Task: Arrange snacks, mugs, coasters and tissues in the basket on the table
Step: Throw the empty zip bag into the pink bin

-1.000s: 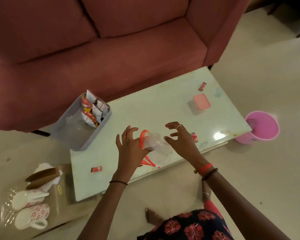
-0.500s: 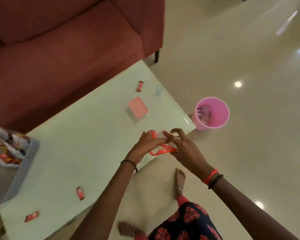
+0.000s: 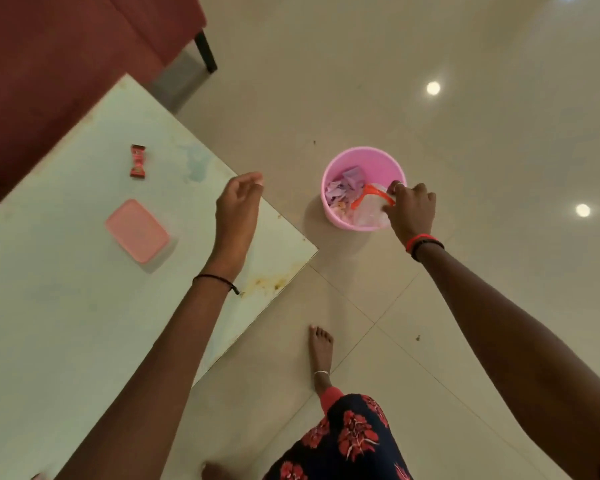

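While the basket named in the task lies outside this view, the pale green table (image 3: 84, 306) fills the left side and serves as the landmark here. On it, toward its far edge, lies a small red wrapped snack (image 3: 137, 161); nearer the middle sits a pink-lidded container (image 3: 137, 230), whose clear lower part is hard to make out against the surface. No mugs, coasters or tissues show in this view.

The left hand (image 3: 238, 206) hangs over the table's right edge, fingers loosely curled and holding nothing, a thin black band on the wrist. Beyond the table's right corner, on the tiled floor (image 3: 465, 98), stands a pink bucket (image 3: 336, 216). The right hand (image 3: 413, 211) reaches over the bucket's rim, fingers pinched on a clear plastic bag with orange handles (image 3: 369, 204) — the bag lies partly inside the bucket, and its transparent body blurs into the crumpled purple and white scraps (image 3: 343, 190) already there, too small to identify. A ring shows on one finger; red and dark bands circle the wrist.

Behind the table, a dark red sofa (image 3: 49, 64) is cut off by the top and left borders, one black leg visible. Below the table's near corner a bare foot (image 3: 321, 348) with an anklet stands on the floor, and a floral garment (image 3: 347, 441) — red on dark — is cropped by the bottom border.
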Demonstrator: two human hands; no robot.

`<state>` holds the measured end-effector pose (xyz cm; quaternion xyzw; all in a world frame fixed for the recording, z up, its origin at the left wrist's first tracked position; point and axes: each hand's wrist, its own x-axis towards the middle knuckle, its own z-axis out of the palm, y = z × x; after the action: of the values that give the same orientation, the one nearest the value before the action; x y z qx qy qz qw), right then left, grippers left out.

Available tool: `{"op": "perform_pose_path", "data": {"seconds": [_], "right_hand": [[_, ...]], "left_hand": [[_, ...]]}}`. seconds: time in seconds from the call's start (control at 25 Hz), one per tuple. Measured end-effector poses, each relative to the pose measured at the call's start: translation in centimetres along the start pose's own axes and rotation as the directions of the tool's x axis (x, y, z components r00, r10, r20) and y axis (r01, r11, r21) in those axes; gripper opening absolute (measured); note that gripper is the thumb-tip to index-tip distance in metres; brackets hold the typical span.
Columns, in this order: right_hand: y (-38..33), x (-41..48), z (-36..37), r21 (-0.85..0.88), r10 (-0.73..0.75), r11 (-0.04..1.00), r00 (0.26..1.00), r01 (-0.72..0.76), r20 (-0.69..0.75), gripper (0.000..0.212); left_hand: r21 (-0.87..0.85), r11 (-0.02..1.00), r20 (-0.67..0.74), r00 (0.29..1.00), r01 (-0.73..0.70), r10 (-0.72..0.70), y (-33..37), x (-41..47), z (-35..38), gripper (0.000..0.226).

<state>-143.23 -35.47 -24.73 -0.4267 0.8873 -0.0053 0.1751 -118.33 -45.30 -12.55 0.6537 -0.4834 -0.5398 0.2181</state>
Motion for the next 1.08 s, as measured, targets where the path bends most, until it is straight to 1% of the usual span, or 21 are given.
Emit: {"op": "perform_pose_path", "data": {"seconds": [0.16,0.2,0.24,0.28,0.32,0.36,0.4,0.44,0.48,0.56,0.6,0.68,0.76,0.84,0.92,0.96,1.08], "right_hand": [[0.8,5.6,6.5,-0.181,-0.164,0.971,0.985,0.153,-0.045,0.038],[0.8,6.6,8.1,-0.214,-0.180,0.962,0.983,0.170,-0.030,0.041],[0.8,7.4,9.5,-0.225,-0.165,0.961,0.986,0.163,0.009,0.044],[0.7,8.1,11.0,-0.218,-0.123,0.966,0.988,0.140,0.091,0.049],[0.7,8.6,12.3,-0.188,-0.074,0.975,0.975,0.115,0.210,0.058],[0.6,8.9,13.3,-0.139,-0.035,0.986,0.934,0.090,0.354,0.071],[0.3,9.0,13.9,-0.090,-0.005,0.994,0.868,0.057,0.497,0.081],[-0.1,9.2,14.1,-0.026,0.005,1.000,0.824,0.012,0.566,0.082],[-0.6,9.2,13.9,0.056,0.004,0.998,0.835,-0.042,0.550,0.076],[-1.3,8.7,12.7,0.201,0.054,0.968,0.911,-0.148,0.408,0.066],[-1.7,8.3,11.6,0.255,0.092,0.948,0.929,-0.193,0.360,0.064],[-2.3,7.0,8.9,0.317,0.121,0.919,0.934,-0.233,0.336,0.058],[-3.5,5.3,6.2,0.338,0.108,0.914,0.940,-0.222,0.324,0.052],[-5.4,3.3,3.7,0.375,0.111,0.902,0.954,-0.214,0.279,0.045],[-8.3,1.2,0.4,0.437,0.084,0.884,0.977,-0.165,0.198,0.038],[-10.4,0.1,-1.7,0.482,0.068,0.867,0.989,-0.125,0.134,0.037],[-17.3,-4.1,-7.0,0.584,-0.004,0.811,1.000,0.019,-0.027,0.040]], "left_hand": [[-0.065,0.996,-0.021,0.998,-0.068,0.066,-2.1,3.4,1.6,0.016],[-0.076,0.993,-0.013,0.996,-0.085,0.084,-2.7,4.1,1.8,0.016],[-0.087,0.991,-0.001,0.995,-0.100,0.100,-3.2,4.7,1.9,0.016],[-0.096,0.990,0.010,0.994,-0.106,0.107,-3.8,5.3,2.0,0.017],[-0.098,0.989,0.015,0.994,-0.108,0.110,-4.3,5.7,2.0,0.018],[-0.096,0.989,0.015,0.994,-0.110,0.112,-4.7,6.1,1.8,0.019],[-0.095,0.989,0.012,0.994,-0.111,0.112,-5.0,6.3,1.6,0.020],[-0.099,0.989,0.004,0.994,-0.109,0.110,-5.2,6.5,1.4,0.020],[-0.105,0.989,-0.004,0.995,-0.102,0.102,-5.2,6.5,1.0,0.020],[-0.114,0.989,-0.022,0.995,-0.098,0.096,-4.8,6.2,0.3,0.020],[-0.115,0.988,-0.034,0.995,-0.101,0.098,-4.3,5.9,-0.2,0.020],[-0.116,0.987,-0.061,0.993,-0.108,0.101,-3.1,5.1,-1.5,0.019],[-0.120,0.987,-0.076,0.992,-0.105,0.096,-1.9,3.8,-2.9,0.019],[-0.120,0.988,-0.082,0.993,-0.098,0.089,-1.4,2.2,-4.2,0.019],[-0.133,0.986,-0.105,0.991,-0.100,0.087,-0.9,0.3,-6.2,0.019],[-0.147,0.983,-0.129,0.988,-0.109,0.090,-0.4,-0.8,-7.7,0.018],[-0.170,0.978,-0.213,0.974,-0.119,0.081,0.1,-3.8,-13.3,0.018]]}}
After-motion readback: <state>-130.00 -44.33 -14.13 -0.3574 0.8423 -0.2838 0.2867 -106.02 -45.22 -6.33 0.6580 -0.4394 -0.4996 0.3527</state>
